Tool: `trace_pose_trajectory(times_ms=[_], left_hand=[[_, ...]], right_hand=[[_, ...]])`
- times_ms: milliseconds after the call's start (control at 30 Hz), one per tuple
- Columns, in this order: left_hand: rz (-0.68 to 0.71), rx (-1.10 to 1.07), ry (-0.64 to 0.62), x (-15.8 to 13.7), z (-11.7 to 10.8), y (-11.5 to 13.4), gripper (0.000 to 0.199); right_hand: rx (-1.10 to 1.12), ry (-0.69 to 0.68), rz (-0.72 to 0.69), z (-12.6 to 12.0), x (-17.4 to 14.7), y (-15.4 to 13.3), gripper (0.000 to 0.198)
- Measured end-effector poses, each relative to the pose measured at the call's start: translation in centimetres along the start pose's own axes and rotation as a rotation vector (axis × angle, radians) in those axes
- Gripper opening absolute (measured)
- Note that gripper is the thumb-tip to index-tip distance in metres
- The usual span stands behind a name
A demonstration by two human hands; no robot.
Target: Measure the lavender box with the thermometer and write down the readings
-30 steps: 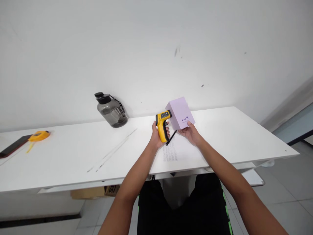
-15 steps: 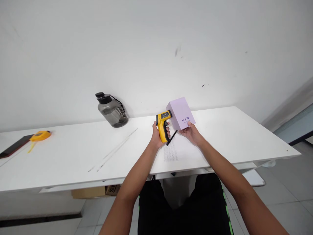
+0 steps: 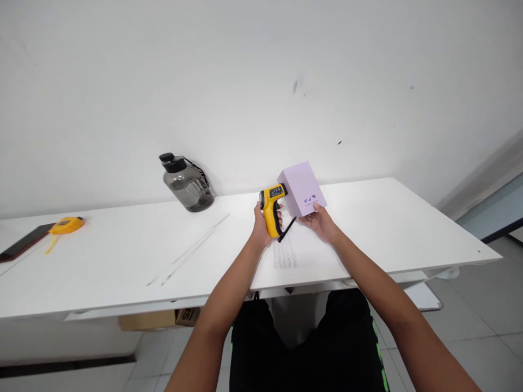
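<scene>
My left hand (image 3: 260,224) is closed round the grip of a yellow and black infrared thermometer (image 3: 270,209). The thermometer's front end points right, at the side of a lilac box (image 3: 303,188); whether the two touch I cannot tell. My right hand (image 3: 321,222) holds the box tilted from below, with the thumb on its printed front face near the lower edge. A black pen (image 3: 287,230) slants between my hands, just below the box. Under it lies a white sheet of paper (image 3: 312,264) with rows of handwriting.
A large grey see-through bottle (image 3: 188,186) with a black cap stands against the wall, left of my hands. Farther left, a yellow tape measure (image 3: 67,225) lies beside a dark flat object (image 3: 26,243). The white table's front edge (image 3: 163,302) runs just before my lap.
Almost nothing differs. Both hands keep their hold on the thermometer and the box, and the view has shifted very slightly.
</scene>
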State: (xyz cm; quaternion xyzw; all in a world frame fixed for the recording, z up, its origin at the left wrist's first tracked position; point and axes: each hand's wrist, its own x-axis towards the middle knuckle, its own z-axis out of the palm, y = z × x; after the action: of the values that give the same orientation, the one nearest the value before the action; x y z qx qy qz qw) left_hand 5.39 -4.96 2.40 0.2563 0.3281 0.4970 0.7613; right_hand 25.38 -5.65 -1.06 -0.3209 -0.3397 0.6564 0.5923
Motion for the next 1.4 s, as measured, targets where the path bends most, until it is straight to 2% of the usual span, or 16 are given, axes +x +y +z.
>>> trace_pose_trajectory(times_ms=[233, 333, 467, 533, 633, 800, 933, 1033, 1133, 1233, 1400], left_hand=[[0.04, 0.031, 0.019, -0.1, 0.2, -0.2, 0.065], [0.189, 0.116, 0.058, 0.2, -0.1, -0.5, 0.064], [0.47, 0.407, 0.292, 0.4, -0.8, -0.7, 0.051], [0.555, 0.577, 0.4, 0.4, -1.1, -0.7, 0.042], [0.618, 0.804, 0.467, 0.3, -1.5, -0.6, 0.033], [0.648, 0.926, 0.493, 0.4, -1.7, -0.8, 0.026], [0.669, 0.979, 0.495, 0.3, -1.7, -0.9, 0.028], [0.642, 1.055, 0.513, 0.2, -1.5, -0.8, 0.031], [0.568, 1.071, 0.56, 0.2, -1.3, -0.6, 0.035], [0.52, 1.124, 0.597, 0.4, -1.5, -0.3, 0.04], [0.464, 1.451, 0.659, 1.2, -2.7, 0.3, 0.052]], right_hand=[[-0.009, 0.018, 0.009, 0.3, -0.2, 0.0, 0.051], [0.022, 0.041, 0.044, 0.5, -0.3, -0.4, 0.053], [0.039, 0.08, 0.077, 0.4, -0.3, -0.9, 0.055], [0.009, 0.128, 0.049, 0.2, -0.1, -1.0, 0.052], [-0.077, 0.241, -0.046, -0.3, 0.1, -1.0, 0.047], [-0.127, 0.497, -0.11, -1.3, 0.6, -1.3, 0.053], [-0.098, 0.576, -0.146, -2.2, 0.9, -1.8, 0.062], [-0.153, 0.643, -0.203, -2.6, 0.9, -1.9, 0.077], [-0.27, 0.663, -0.303, -3.0, 1.0, -1.7, 0.092], [-0.453, 0.69, -0.416, -3.2, 1.1, -1.6, 0.096], [-0.782, 0.775, -0.44, -3.2, 0.9, -1.8, 0.097]])
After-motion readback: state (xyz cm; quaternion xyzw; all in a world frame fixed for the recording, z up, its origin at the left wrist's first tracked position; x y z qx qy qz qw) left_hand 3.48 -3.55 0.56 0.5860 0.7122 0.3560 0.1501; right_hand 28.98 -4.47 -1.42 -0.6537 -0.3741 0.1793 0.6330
